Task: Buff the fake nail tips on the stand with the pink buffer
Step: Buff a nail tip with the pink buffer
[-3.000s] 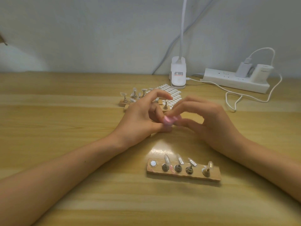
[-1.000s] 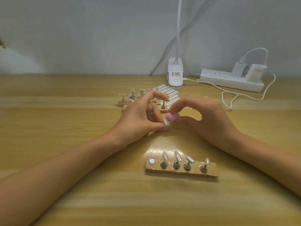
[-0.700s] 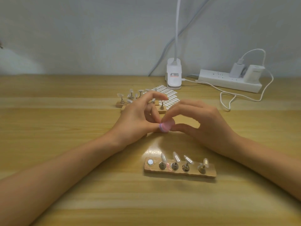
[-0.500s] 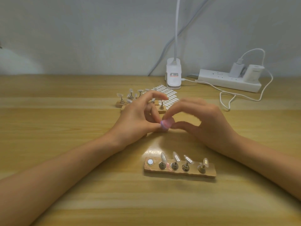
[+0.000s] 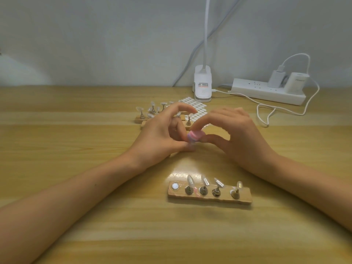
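The right hand [image 5: 242, 138] has its grip tight on the pink buffer [image 5: 195, 135], mid-frame. The left hand [image 5: 160, 136] pinches a blurry nail tip [image 5: 190, 144] just under it. The stand [image 5: 245, 197] sits lower on the desk [image 5: 76, 141].

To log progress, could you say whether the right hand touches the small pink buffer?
Touching; the head view shows the right hand pinching the small pink buffer.

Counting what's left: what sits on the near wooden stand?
Four nail tips on metal pegs and one bare round disc at the left end of the stand. Nothing covers them.
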